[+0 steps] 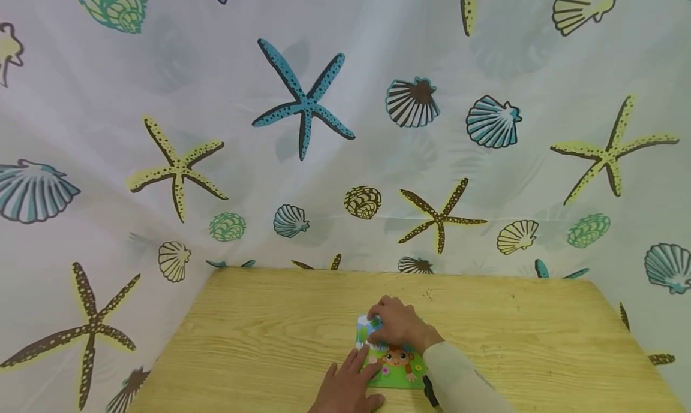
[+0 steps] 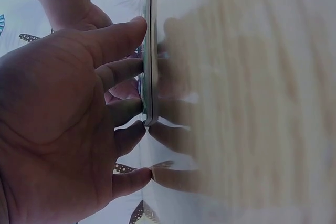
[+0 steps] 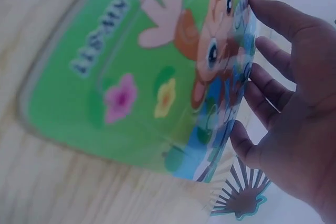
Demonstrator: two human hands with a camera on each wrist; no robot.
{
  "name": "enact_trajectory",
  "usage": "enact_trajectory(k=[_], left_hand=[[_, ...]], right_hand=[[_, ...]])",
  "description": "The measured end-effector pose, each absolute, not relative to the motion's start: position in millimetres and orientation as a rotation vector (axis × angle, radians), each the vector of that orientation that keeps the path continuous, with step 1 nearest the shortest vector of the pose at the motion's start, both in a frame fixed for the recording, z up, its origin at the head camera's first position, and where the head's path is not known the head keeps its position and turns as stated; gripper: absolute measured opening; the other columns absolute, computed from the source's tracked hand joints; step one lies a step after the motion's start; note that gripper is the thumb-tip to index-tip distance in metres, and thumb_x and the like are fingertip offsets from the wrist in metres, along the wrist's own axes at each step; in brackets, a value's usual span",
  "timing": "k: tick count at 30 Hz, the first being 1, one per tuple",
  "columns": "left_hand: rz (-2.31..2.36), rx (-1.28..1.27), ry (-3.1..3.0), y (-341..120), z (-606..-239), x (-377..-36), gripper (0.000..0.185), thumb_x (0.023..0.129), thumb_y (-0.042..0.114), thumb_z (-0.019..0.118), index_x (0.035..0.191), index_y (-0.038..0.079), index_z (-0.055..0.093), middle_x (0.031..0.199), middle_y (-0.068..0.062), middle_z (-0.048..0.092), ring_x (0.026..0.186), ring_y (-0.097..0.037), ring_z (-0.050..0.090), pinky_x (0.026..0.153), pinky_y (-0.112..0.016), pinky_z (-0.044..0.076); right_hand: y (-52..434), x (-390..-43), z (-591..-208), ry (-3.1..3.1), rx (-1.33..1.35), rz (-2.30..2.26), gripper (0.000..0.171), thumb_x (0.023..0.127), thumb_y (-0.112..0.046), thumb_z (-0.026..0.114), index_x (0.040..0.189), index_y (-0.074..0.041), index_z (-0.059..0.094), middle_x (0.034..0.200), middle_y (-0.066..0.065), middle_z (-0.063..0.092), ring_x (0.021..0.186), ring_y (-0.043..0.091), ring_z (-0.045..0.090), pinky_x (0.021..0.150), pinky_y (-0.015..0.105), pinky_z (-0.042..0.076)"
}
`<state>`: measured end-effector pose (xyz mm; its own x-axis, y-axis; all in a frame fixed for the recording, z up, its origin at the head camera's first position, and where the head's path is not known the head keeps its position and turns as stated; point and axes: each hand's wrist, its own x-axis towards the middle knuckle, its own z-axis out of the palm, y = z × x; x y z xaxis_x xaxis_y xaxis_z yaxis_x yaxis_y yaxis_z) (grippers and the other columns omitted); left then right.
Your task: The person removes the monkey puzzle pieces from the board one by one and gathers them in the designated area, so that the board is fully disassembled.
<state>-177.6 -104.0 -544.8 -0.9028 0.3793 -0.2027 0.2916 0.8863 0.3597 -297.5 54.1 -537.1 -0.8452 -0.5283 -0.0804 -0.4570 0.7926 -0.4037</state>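
A flat, thin board [image 1: 393, 378] with rounded corners lies on the wooden table, printed with a cartoon monkey, flowers and green grass. My left hand [image 1: 348, 384] rests at its left side, fingers spread. In the left wrist view, some fingertips touch the board's edge [image 2: 150, 85] and the lowest finger reaches the tabletop beside it. My right hand [image 1: 400, 322] arches over the upper part of the board and covers some of the picture. The right wrist view shows its spread fingertips [image 3: 262, 43] on the printed surface, near the monkey's face.
The pale wooden table [image 1: 259, 329] stretches out on both sides and behind the board. A white curtain [image 1: 345, 173] with starfish and shells hangs along the table's back and sides. A dark strap [image 1: 429, 391] shows at the right wrist, below the sleeve [image 1: 461, 380].
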Motion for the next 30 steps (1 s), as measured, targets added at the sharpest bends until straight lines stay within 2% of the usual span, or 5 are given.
enact_trajectory(k=[8,14,20,30], left_hand=[[0.482,0.501,2.786,-103,-550,-177,0.061,0.09,0.058,0.055,0.142,0.029,0.047,0.157,-0.009,0.033,0.143,-0.036,0.033,0.101,-0.07,0.036],[0.472,0.488,2.795,-102,-554,-176,0.061,0.088,0.059,0.057,0.14,0.029,0.049,0.157,-0.008,0.034,0.142,-0.035,0.035,0.101,-0.07,0.037],[0.452,0.472,2.797,-100,-552,-177,0.061,0.088,0.06,0.056,0.141,0.031,0.048,0.157,-0.007,0.033,0.142,-0.035,0.034,0.101,-0.069,0.037],[0.457,0.469,2.793,-99,-548,-179,0.061,0.089,0.061,0.054,0.141,0.029,0.048,0.158,-0.007,0.032,0.142,-0.035,0.034,0.101,-0.07,0.036]], right_hand=[[49,-300,-534,2.755,-0.713,-0.539,0.038,0.08,-0.044,0.077,0.108,-0.021,0.067,0.118,0.001,0.054,0.111,0.026,0.049,0.09,0.056,0.04],[44,-300,-531,2.751,-0.691,-0.454,0.031,0.078,-0.044,0.078,0.098,-0.023,0.068,0.114,0.0,0.054,0.109,0.026,0.049,0.089,0.056,0.041],[44,-299,-529,2.76,-0.694,-0.461,0.037,0.079,-0.043,0.079,0.107,-0.023,0.065,0.117,0.001,0.054,0.111,0.025,0.049,0.093,0.057,0.04],[43,-302,-529,2.789,-0.735,-0.409,0.039,0.078,-0.045,0.079,0.112,-0.03,0.067,0.121,0.002,0.054,0.112,0.026,0.049,0.086,0.052,0.042]])
